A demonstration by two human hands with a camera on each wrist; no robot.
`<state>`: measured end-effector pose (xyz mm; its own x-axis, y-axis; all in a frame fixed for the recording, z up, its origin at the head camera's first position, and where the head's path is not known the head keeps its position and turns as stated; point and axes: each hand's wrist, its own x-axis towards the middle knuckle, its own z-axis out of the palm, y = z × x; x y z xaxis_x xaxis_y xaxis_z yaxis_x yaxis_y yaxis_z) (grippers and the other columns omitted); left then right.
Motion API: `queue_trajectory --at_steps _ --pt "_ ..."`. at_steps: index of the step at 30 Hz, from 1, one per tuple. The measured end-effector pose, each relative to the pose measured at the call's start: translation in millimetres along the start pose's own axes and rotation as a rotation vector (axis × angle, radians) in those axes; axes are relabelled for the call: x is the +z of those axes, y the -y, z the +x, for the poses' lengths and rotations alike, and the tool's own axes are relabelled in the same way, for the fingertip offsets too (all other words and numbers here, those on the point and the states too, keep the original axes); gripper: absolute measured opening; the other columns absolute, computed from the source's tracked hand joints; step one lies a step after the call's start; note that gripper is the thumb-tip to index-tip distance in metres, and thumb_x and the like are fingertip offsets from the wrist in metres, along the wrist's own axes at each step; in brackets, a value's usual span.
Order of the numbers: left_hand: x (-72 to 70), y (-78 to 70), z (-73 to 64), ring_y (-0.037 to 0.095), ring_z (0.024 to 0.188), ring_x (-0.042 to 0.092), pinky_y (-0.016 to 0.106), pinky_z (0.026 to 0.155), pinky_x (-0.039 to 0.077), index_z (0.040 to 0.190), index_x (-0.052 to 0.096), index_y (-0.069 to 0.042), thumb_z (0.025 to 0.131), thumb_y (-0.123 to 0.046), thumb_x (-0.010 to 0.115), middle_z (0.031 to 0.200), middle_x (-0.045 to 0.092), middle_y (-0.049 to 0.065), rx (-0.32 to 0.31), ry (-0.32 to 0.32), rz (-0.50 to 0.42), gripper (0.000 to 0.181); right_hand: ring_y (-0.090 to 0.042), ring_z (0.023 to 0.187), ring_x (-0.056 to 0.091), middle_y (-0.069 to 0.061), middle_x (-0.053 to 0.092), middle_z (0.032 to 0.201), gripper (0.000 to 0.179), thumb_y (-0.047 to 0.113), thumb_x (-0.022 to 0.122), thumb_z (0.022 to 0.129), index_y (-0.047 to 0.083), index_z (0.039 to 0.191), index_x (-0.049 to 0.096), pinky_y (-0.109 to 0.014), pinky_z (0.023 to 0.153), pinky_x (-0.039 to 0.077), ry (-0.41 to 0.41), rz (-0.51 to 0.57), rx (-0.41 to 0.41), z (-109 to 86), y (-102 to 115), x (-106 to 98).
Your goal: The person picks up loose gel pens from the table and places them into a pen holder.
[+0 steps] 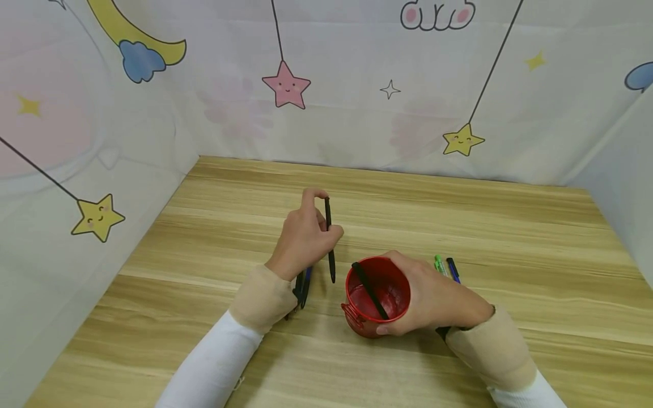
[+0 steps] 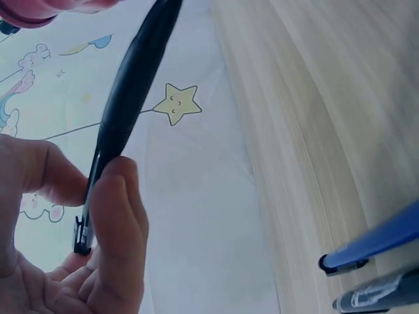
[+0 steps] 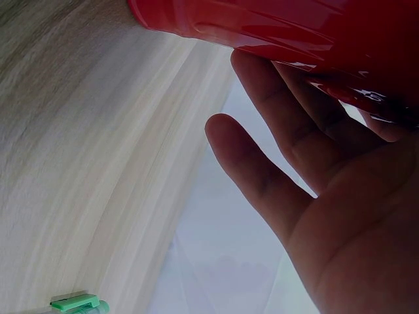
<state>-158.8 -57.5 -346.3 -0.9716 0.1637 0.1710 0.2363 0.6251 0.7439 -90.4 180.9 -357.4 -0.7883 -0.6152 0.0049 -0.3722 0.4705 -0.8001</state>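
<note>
My left hand [image 1: 310, 232] pinches a black pen [image 1: 332, 266] between thumb and fingers, its clip end up and its lower end pointing down just left of a red cup [image 1: 352, 314]. In the left wrist view the black pen [image 2: 127, 98] runs up from the fingertips toward the cup's edge. My right hand [image 1: 425, 292] grips the red cup around its right side, fingers behind and thumb at the near rim. Inside the cup a dark pen [image 1: 368, 288] leans against the rim. From the right wrist view, the cup's wall [image 3: 262, 19] lies against the fingers.
Beside the left wrist lie a blue pen [image 2: 380, 239] and a dark pen [image 2: 380, 294] on the wooden table [image 1: 510, 226]. Behind the right hand are a green pen [image 1: 440, 264] and a blue pen with a black cap [image 1: 453, 270]. Printed cloth walls [image 1: 347, 130] border the table.
</note>
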Motion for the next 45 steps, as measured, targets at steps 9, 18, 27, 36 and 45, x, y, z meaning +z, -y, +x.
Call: queue_trajectory --at_steps 9,18,27,36,45 --pt "-4.9 -6.7 -1.3 0.016 0.043 0.041 0.029 0.045 0.036 0.130 0.036 -0.022 0.076 -0.016 0.054 0.068 0.056 0.001 0.028 -0.053 -0.185 0.058 -0.008 0.112 0.058 0.018 0.059 0.120 0.083 0.049 0.088 0.058 0.037 0.128 0.045 -0.033 0.083 0.057 0.005 0.012 0.007 -0.6 -1 -1" --pt "-11.5 -18.8 -4.6 0.024 0.040 0.057 0.034 0.042 0.047 0.132 0.033 -0.023 0.081 -0.009 0.055 0.073 0.055 0.006 0.013 -0.084 -0.386 0.058 -0.007 0.111 0.057 0.018 0.059 0.120 0.082 0.049 0.087 0.060 0.038 0.129 0.044 -0.033 0.083 0.057 0.017 0.028 0.018 -1.1 -2 -3" --pt "-24.5 -42.9 -14.2 0.022 0.045 0.061 0.039 0.054 0.057 0.133 0.030 -0.013 0.081 0.002 0.050 0.076 0.052 0.010 0.086 -0.151 -0.561 0.058 -0.009 0.112 0.058 0.018 0.059 0.121 0.084 0.049 0.088 0.059 0.037 0.129 0.044 -0.033 0.082 0.057 0.014 0.026 0.007 -0.6 -2 -4" --pt "-20.6 -42.6 -11.8 0.022 0.048 0.064 0.043 0.055 0.057 0.131 0.029 -0.015 0.082 0.002 0.049 0.077 0.056 0.010 0.172 -0.113 -0.706 0.055 -0.006 0.110 0.058 0.016 0.059 0.121 0.080 0.050 0.086 0.061 0.038 0.129 0.044 -0.034 0.083 0.057 0.029 0.034 0.010 -0.5 -2 -6" --pt "-5.8 -27.5 -6.4 0.025 0.053 0.064 0.039 0.053 0.057 0.127 0.030 -0.014 0.080 0.004 0.056 0.080 0.058 0.014 0.365 -0.096 -0.706 0.056 -0.006 0.109 0.058 0.012 0.061 0.121 0.080 0.050 0.086 0.062 0.037 0.128 0.044 -0.034 0.084 0.057 0.033 0.041 -0.003 0.5 -3 -8"
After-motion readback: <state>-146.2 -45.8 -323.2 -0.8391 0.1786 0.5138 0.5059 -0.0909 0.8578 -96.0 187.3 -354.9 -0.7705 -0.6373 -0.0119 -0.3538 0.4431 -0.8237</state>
